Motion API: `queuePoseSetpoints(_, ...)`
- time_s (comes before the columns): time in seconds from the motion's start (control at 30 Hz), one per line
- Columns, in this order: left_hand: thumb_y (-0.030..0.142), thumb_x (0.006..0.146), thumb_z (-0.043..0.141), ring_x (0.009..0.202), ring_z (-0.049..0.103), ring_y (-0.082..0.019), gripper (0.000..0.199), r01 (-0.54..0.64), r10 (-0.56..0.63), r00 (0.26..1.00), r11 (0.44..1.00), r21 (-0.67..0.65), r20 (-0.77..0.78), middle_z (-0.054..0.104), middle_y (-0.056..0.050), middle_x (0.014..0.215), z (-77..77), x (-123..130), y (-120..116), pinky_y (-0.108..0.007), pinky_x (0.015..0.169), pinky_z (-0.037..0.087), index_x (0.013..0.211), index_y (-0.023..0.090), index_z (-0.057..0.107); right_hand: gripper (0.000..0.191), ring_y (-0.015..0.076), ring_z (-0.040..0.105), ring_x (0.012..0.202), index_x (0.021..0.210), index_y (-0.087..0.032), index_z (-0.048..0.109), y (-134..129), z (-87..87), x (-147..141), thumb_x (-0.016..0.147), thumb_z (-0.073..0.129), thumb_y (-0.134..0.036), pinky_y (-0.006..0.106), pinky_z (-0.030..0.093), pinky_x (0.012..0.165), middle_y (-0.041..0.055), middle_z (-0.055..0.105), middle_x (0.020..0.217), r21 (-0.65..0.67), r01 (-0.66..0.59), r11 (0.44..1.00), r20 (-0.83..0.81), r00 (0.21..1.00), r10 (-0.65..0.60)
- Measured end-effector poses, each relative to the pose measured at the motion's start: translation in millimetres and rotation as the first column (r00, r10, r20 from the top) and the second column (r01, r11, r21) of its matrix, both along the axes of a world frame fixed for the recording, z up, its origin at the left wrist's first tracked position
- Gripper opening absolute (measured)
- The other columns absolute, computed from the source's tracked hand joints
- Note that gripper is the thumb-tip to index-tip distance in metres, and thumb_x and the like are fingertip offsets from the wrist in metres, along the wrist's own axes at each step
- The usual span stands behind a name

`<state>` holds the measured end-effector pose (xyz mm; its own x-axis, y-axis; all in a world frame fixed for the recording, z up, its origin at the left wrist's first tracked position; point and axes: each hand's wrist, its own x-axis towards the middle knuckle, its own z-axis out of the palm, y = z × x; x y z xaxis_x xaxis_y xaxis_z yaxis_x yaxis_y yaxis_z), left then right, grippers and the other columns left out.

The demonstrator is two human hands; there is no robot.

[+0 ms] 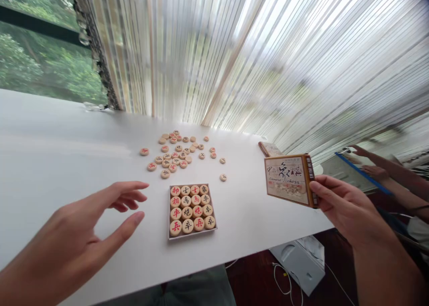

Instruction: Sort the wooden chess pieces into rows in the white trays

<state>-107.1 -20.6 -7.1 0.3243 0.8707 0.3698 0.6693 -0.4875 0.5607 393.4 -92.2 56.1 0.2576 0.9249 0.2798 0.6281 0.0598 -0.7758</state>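
My right hand (338, 203) grips the Chinese chess box lid (284, 181) by its right edge and holds it above the table's right side, its printed face towards me. My left hand (103, 221) hovers over the table with fingers apart and nothing in them. Between the hands lies a shallow tray (170, 234) packed with round wooden Chinese chess pieces (187, 212) in neat rows, marked in red and black. Farther back, many loose chess pieces (176, 155) are scattered, some face down.
Another printed box (269, 148) lies at the back right of the white table (67, 163). Striped curtains (201, 51) hang behind it. At the far right, another person's hands (372, 172) are near a blue-edged board (365, 176). White cables (284, 279) trail below the table edge.
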Motion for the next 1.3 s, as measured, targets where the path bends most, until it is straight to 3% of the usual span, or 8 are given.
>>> queuePoseSetpoints(0.1, 0.053, 0.094, 0.069, 0.087, 0.080, -0.026, 0.051, 0.063, -0.067, 0.995, 0.996, 0.066, 0.073, 0.079, -0.006, 0.117, 5.5, 19.3, -6.2, -0.023, 0.044, 0.058, 0.141, 0.035, 0.059, 0.021, 0.0271, 0.077, 0.068, 0.101, -0.031, 0.073, -4.6, 16.2, -42.9, 0.091, 0.078, -0.049, 0.037, 0.062, 0.055, 0.0053, 0.081, 0.090, -0.066, -0.077, 0.995, -0.420, 0.907, 0.043)
queuePoseSetpoints(0.17, 0.057, 0.092, 0.072, 0.105, 0.078, -0.033, 0.070, 0.124, -0.135, 0.987, 0.985, 0.117, 0.088, 0.073, -0.012, 0.134, 7.8, 36.9, -10.6, -0.038, 0.072, 0.071, 0.153, 0.034, 0.049, 0.023, 0.0274, 0.078, 0.071, 0.102, -0.032, 0.074, -4.3, 18.3, -68.2, 0.089, 0.079, -0.049, 0.038, 0.064, 0.059, 0.0057, 0.082, 0.091, -0.091, -0.151, 0.984, -0.554, 0.829, 0.076)
queuePoseSetpoints(0.27, 0.069, 0.074, 0.085, 0.144, 0.056, -0.047, 0.118, 0.233, -0.239, 0.970, 0.966, 0.114, 0.045, 0.048, -0.019, 0.164, 9.8, 63.1, -14.3, -0.063, 0.111, 0.059, 0.169, 0.032, 0.023, 0.022, 0.0311, 0.080, 0.081, 0.105, -0.032, 0.074, -0.3, 11.4, -99.2, 0.092, 0.074, -0.050, 0.045, 0.066, 0.068, 0.0080, 0.082, 0.098, -0.139, -0.305, 0.942, -0.666, 0.733, 0.139)
queuePoseSetpoints(0.37, 0.074, 0.065, 0.089, 0.160, 0.033, -0.048, 0.146, 0.327, -0.330, 0.940, 0.943, 0.058, 0.080, 0.027, -0.019, 0.176, 11.6, 79.1, -11.6, -0.067, 0.123, 0.048, 0.172, 0.032, 0.000, 0.028, 0.0341, 0.081, 0.090, 0.111, -0.031, 0.074, 6.4, -0.1, -125.1, 0.093, 0.070, -0.052, 0.048, 0.066, 0.072, 0.0105, 0.082, 0.107, -0.138, -0.431, 0.892, -0.745, 0.639, 0.193)
queuePoseSetpoints(0.63, 0.053, 0.067, 0.096, 0.159, 0.035, -0.043, 0.133, 0.356, -0.357, 0.922, 0.934, 0.036, 0.148, 0.037, -0.020, 0.167, 19.3, 69.2, 4.4, -0.062, 0.130, 0.039, 0.169, 0.026, 0.015, 0.031, 0.0300, 0.079, 0.097, 0.119, -0.026, 0.071, 30.2, -21.8, -158.9, 0.096, 0.067, -0.046, 0.045, 0.064, 0.081, 0.0119, 0.080, 0.115, -0.150, -0.527, 0.837, -0.823, 0.536, 0.190)
queuePoseSetpoints(0.8, 0.049, 0.070, 0.093, 0.158, 0.033, -0.045, 0.126, 0.348, -0.346, 0.937, 0.936, -0.046, 0.036, 0.036, -0.023, 0.165, 17.5, 60.7, 14.2, -0.065, 0.130, 0.036, 0.168, 0.018, 0.020, 0.052, 0.0186, 0.066, 0.071, 0.143, -0.025, 0.059, 40.4, -39.4, -154.1, 0.097, 0.073, -0.044, 0.031, 0.054, 0.062, 0.0043, 0.073, 0.090, -0.170, -0.452, 0.876, -0.685, 0.693, 0.225)
queuePoseSetpoints(0.9, 0.047, 0.070, 0.093, 0.158, 0.034, -0.044, 0.126, 0.353, -0.355, 0.935, 0.932, -0.084, -0.010, 0.037, -0.022, 0.165, 12.8, 58.2, 17.5, -0.064, 0.130, 0.036, 0.168, 0.019, 0.020, 0.062, 0.0157, 0.055, 0.063, 0.152, -0.022, 0.053, 42.1, -50.2, -152.8, 0.098, 0.073, -0.046, 0.028, 0.046, 0.056, -0.0009, 0.063, 0.077, -0.183, -0.480, 0.858, -0.556, 0.770, 0.313)
queuePoseSetpoints(1.3, 0.059, 0.070, 0.091, 0.154, 0.037, -0.047, 0.132, 0.331, -0.353, 0.925, 0.930, -0.158, -0.139, 0.036, -0.024, 0.164, -10.9, 55.2, 18.4, -0.067, 0.126, 0.041, 0.170, 0.021, 0.014, 0.064, 0.0174, 0.053, 0.069, 0.158, -0.019, 0.049, 44.1, -74.4, -151.1, 0.105, 0.060, -0.051, 0.031, 0.045, 0.060, -0.0009, 0.058, 0.078, -0.298, -0.496, 0.816, -0.323, 0.856, 0.403)
